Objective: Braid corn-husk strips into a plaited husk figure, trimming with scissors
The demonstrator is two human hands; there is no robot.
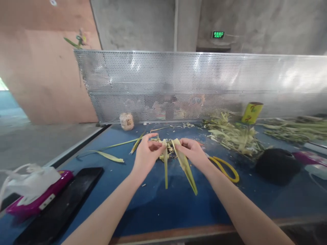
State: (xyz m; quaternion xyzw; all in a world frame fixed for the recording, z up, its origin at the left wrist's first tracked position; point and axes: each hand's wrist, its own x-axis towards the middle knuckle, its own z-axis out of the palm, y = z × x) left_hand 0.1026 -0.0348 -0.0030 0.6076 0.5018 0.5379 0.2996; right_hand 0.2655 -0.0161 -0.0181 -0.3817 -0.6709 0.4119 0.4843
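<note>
Between the thumb and fingers of my left hand is a narrow pale-green leaf strip, hanging down over the blue table. My right hand pinches a wider, folded-looking green leaf strip that tapers to a point toward me. The two strips are held side by side, a small gap between them. Behind them lies a small pile of leaf scraps, partly covered by my fingers. Yellow-handled scissors lie just right of my right wrist, their blades hidden by my arm.
Loose leaves lie on the left of the blue table. A heap of leaves, a yellow cylinder and a black spool stand right. A dark phone-like slab and purple power strip sit left. A perforated metal panel rises behind.
</note>
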